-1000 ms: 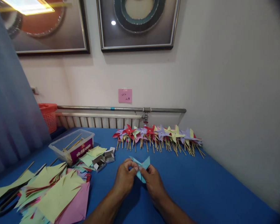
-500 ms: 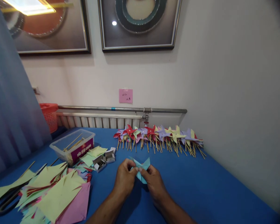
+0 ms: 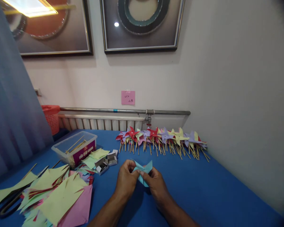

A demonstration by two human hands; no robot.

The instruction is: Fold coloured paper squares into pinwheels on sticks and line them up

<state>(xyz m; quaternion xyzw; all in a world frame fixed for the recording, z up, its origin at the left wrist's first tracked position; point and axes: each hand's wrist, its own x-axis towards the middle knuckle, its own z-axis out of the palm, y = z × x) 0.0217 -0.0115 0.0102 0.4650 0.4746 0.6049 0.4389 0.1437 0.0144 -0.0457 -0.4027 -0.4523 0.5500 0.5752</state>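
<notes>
A light-blue paper pinwheel (image 3: pixel 144 180) is held above the blue table, its corners folded in toward the middle. My left hand (image 3: pixel 127 177) pinches its left side, thumb at the centre. From the right, my right hand (image 3: pixel 156 183) grips the folds, its thumb meeting the left one. Whether a pin sits under the thumbs is hidden. Beyond my hands lies a row of finished pinwheels (image 3: pixel 165 135) in red, purple, yellow and green on thin sticks. To the left, two small open boxes (image 3: pixel 102 167) stand side by side; the nearer one holds small dark metal pieces.
Cut paper squares (image 3: pixel 61 192) are piled at the left, beside black-handled scissors (image 3: pixel 7 205). Behind them stands a clear plastic tub (image 3: pixel 73 148) with sticks. A red basket (image 3: pixel 51 118), a curtain (image 3: pixel 11 94) and a radiator (image 3: pixel 99 123) border the table (image 3: pixel 203 195).
Both hands stay nearly in place, thumbs still together on the blue paper, whose folds have shifted slightly. The whole view has moved a little.
</notes>
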